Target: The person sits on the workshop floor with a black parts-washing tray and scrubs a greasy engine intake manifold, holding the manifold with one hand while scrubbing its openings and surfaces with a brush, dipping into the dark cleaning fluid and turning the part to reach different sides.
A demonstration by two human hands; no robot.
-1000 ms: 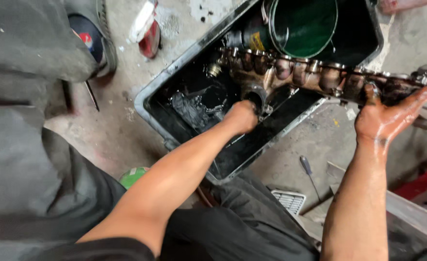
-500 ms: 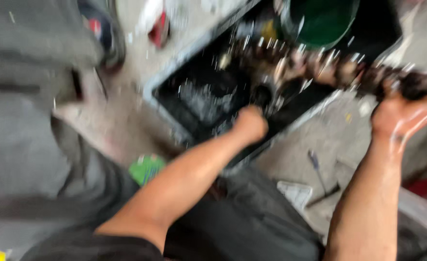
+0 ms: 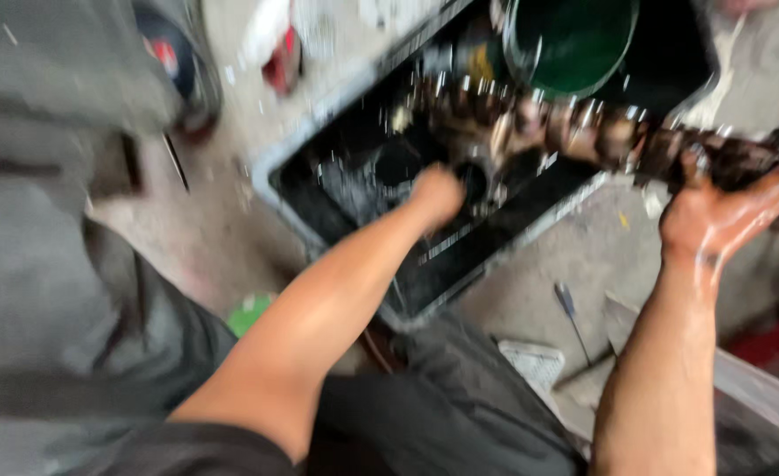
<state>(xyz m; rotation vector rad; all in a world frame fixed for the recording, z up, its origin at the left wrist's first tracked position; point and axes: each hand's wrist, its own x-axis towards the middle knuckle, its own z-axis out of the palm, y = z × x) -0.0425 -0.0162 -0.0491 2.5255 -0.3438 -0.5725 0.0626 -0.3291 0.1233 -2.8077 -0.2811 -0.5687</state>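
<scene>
A long, oily metal shaft with several lobes [image 3: 583, 132] lies across a black rectangular tray [image 3: 319, 167] of dark liquid. My left hand [image 3: 438, 194] reaches into the tray and grips the shaft's near end. My right hand [image 3: 724, 211], wet with oil, cups the shaft's far end from below, outside the tray's right edge. The picture is blurred, so finger positions are hard to make out.
A dark green round bucket [image 3: 574, 40] stands in the tray's far end. On the concrete floor lie a screwdriver [image 3: 573, 313], a small white mesh piece [image 3: 530, 361], a green lid [image 3: 248, 313] and a red-and-white item [image 3: 279, 48]. Another person's shoe [image 3: 178, 70] is at upper left.
The view has swung and blurred. Both hands keep their hold on the shaft over the tray; their positions relative to it look about the same.
</scene>
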